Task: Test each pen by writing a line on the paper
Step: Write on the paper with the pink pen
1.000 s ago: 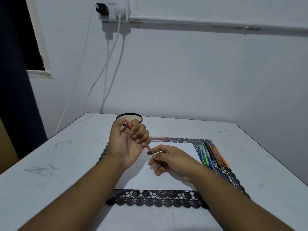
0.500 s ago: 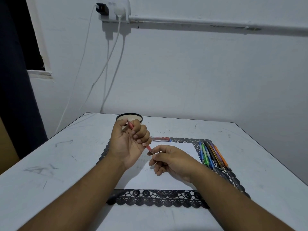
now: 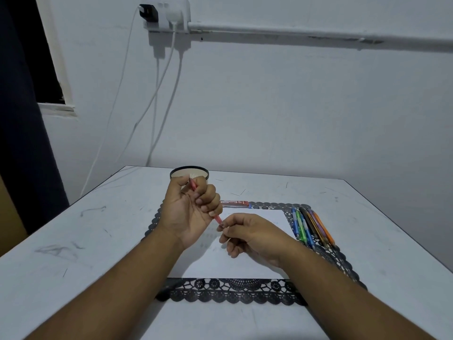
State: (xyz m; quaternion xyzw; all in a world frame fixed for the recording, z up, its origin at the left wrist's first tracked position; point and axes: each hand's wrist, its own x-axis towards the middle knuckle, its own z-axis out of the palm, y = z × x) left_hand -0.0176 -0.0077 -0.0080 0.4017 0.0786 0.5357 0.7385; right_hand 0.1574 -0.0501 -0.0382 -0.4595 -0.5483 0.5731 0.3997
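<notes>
Red pen (image 3: 194, 186) up in our left hand (image 3: 190, 212), fingers curled round barrel, above paper (image 3: 247, 263). Right hand (image 3: 247, 233) pinches pen's lower end, cap or tip, can't tell which. We judge: task early. Paper on mat (image 3: 235, 292) on desk (image 3: 73, 241) shows only faint marks near middle, unclear if test lines. Approx six pens (image 3: 311, 227) wait in row right of paper. Red box (image 3: 234, 203) past paper has label, print too small to read.

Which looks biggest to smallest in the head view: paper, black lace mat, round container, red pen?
1. black lace mat
2. paper, lying on the mat
3. round container, farther back and partly hidden by the left hand, so unsure
4. red pen, mostly hidden in that hand
</notes>
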